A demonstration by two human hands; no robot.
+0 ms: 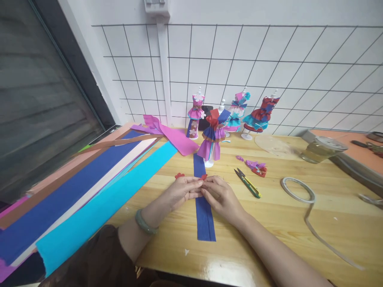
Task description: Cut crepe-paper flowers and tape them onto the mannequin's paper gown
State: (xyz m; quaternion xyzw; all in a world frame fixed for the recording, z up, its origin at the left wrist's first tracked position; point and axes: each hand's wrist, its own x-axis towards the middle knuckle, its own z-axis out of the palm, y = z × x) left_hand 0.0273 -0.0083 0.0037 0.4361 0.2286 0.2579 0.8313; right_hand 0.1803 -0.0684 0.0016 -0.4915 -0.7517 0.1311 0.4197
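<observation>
A small red paper piece (203,177) is pinched between the fingertips of both hands, above a dark blue paper strip (205,223) lying on the table. My left hand (186,189) comes in from the left, its fingers closed on the piece. From the right, my right hand (222,195) meets it with fingers closed on the same piece. Another red paper flower (179,175) shows just behind my left hand. Beyond the hands stands a small dress form (213,135) in pleated blue, red and pink paper. Green-yellow thread snips (248,183) lie right of my right hand.
Coloured paper strips (119,191) spread across the left side. More dressed forms (261,115) stand by the wall. To the right are paper scraps (256,167), a tape roll (298,190) with its tail unrolled, and a clear cup (323,149) of liquid.
</observation>
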